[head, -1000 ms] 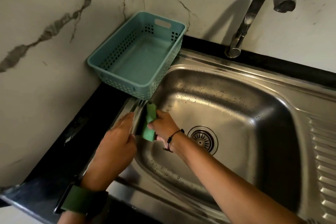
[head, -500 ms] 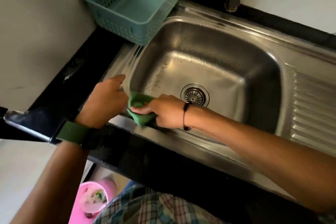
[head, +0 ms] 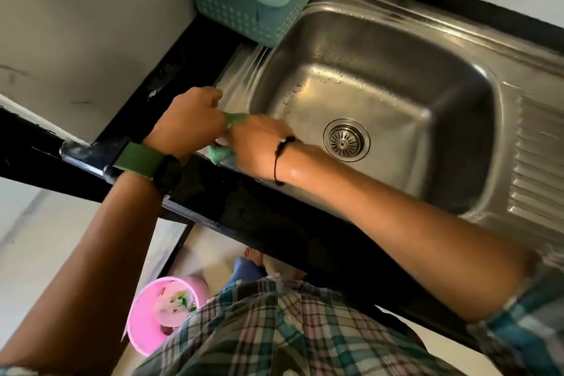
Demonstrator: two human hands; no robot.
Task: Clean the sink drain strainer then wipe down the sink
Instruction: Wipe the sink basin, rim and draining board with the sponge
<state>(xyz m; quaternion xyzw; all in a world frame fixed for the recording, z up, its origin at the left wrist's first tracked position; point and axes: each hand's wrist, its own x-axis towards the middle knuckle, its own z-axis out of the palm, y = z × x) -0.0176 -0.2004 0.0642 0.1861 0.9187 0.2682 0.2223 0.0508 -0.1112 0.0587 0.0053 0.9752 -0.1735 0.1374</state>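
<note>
While both hands crowd the near-left corner of the sink, the right hand is closed over a green cloth, which shows only as a folded wad under the palm and a strip poking out toward the left hand. That left hand is curled into a loose fist just beside the cloth; whether it pinches that strip or merely braces on the rim I cannot tell. The drain strainer sits seated in the basin floor, off to the right of the grip and well apart from it, with nothing on it that I can make out.

Risks, as I judge them: the grip sits right at the front lip, so a hard stroke toward the body could carry the wet cloth off the steel and over the black counter edge, dripping onto the floor near the pink bucket below. Beads of water on the basin wall beyond the grip suggest slick metal, so a pressing palm may skid. A wide sweep away from the body could knock the teal basket perched at the far-left corner.

Brushed steel, rounded basin corners, ribbed drainboard far right; the cloth looks soft and limp, the basket is rigid perforated plastic, the strainer a slotted round disc
</note>
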